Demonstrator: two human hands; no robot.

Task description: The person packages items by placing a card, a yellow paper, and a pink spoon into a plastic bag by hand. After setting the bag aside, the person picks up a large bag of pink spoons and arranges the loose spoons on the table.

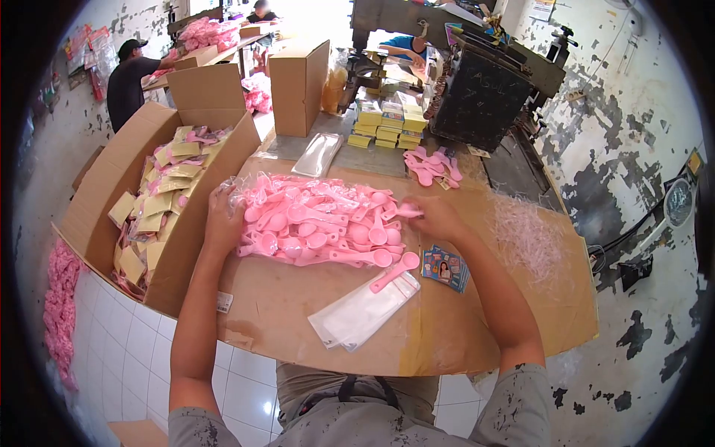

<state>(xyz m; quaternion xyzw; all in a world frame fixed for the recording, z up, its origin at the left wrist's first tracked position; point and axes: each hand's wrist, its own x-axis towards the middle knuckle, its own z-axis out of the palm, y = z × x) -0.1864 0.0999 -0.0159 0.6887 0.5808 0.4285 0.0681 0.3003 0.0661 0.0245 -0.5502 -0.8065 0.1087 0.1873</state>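
Observation:
A clear plastic bag full of pink measuring spoons (313, 220) lies on the cardboard-covered table. At the bag's left end, my left hand (223, 216) has its fingers closed on the crinkled plastic. My right hand (438, 216) is at the opposite end, pinching a pink spoon (408, 211). Just below the bag, a single pink spoon (395, 273) rests on a stack of flat clear sleeves (357, 316). Printed cards (445, 270) lie fanned beneath my right forearm. Farther back is a small pile of loose pink spoons (432, 167).
An open carton (171, 253) of packed pieces stands at left. Behind are clear sleeves (318, 154), stacked yellow-edged cards (387, 123), an upright box (298, 89) and a dark machine (480, 93). Shredded plastic (529, 235) lies right. Other people work farther back, one in black (128, 86).

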